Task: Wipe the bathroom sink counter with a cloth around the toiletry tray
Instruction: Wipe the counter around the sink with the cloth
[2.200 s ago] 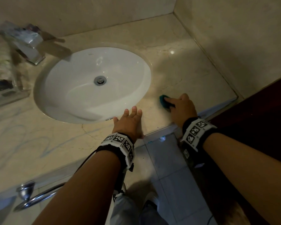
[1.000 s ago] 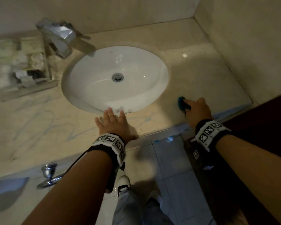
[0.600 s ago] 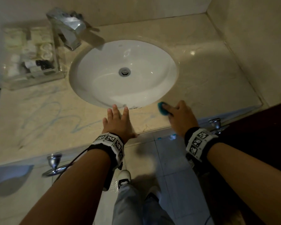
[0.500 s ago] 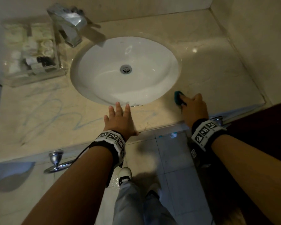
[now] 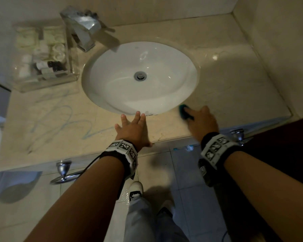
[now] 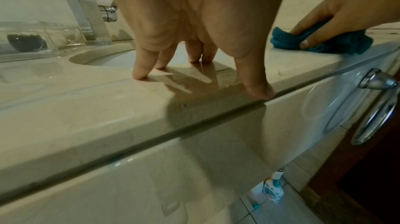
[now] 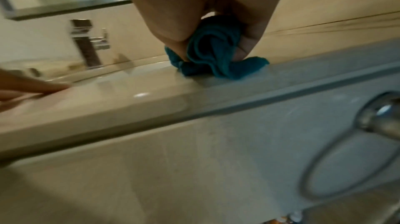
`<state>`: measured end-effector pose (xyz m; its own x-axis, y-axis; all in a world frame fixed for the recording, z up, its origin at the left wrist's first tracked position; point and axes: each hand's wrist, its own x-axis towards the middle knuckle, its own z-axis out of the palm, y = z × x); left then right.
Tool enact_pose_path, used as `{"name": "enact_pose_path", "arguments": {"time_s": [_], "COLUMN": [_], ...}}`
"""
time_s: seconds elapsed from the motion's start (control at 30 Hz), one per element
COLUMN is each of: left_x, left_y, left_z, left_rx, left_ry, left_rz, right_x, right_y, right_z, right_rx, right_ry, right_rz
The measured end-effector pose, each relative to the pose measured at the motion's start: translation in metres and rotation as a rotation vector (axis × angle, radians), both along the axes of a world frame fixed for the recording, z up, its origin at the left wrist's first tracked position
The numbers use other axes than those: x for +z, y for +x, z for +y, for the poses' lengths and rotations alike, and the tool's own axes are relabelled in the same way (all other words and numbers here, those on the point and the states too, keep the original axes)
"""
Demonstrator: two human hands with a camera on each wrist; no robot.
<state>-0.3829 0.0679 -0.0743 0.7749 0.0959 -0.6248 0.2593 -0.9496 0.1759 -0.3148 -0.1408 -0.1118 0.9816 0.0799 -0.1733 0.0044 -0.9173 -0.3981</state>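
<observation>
A bunched teal cloth (image 5: 183,111) (image 6: 320,41) (image 7: 212,56) lies on the beige marble counter (image 5: 226,81) at the sink's front right rim. My right hand (image 5: 200,119) (image 7: 213,46) grips it and presses it down onto the counter. Just in front of the white oval sink (image 5: 140,77), my left hand (image 5: 132,126) (image 6: 194,66) rests on the counter with straight fingers spread, fingertips touching the stone. The clear toiletry tray (image 5: 42,55) with small bottles and jars stands at the far left, beside the chrome faucet (image 5: 83,30).
Blue scribble marks (image 5: 59,123) cover the counter left of my left hand. Chrome towel rings (image 5: 63,172) (image 6: 376,111) hang on the counter's front panel. A wall closes the right side. A bottle (image 6: 272,188) stands on the tiled floor below.
My right hand has been sliding the cloth back and forth along the counter beside the sink's front right rim. My left hand stays planted. My view has shifted left, showing the tray.
</observation>
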Motion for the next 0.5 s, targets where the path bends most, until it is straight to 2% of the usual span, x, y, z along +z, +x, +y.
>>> {"name": "enact_pose_path", "arguments": {"time_s": [0.1,0.17,0.2,0.33,0.43,0.5], "left_x": [0.000,0.004,0.005,0.004,0.004,0.005], "left_y": [0.003,0.006,0.008,0.010,0.010,0.011], "left_z": [0.000,-0.002,-0.002,-0.005,-0.004,-0.003], "left_rx": [0.006,0.010,0.013,0.016,0.009,0.002], "left_ry": [-0.010,-0.016,-0.018,0.004,0.004,-0.001], "left_rz": [0.012,0.026,0.031,0.042,0.033,0.031], "right_x": [-0.006,-0.001,0.002,0.009,0.008,0.008], "right_y": [0.011,0.003,-0.004,-0.039,-0.026,-0.008], "right_z": [-0.018,0.000,0.013,0.052,0.044,0.021], "right_rx": [-0.142,-0.181,-0.158,0.120,0.153,0.079], "right_ry": [-0.057,-0.040,-0.001,0.058,0.047,0.006], "right_rz": [-0.011,0.017,0.015,0.024,0.052,0.081]}}
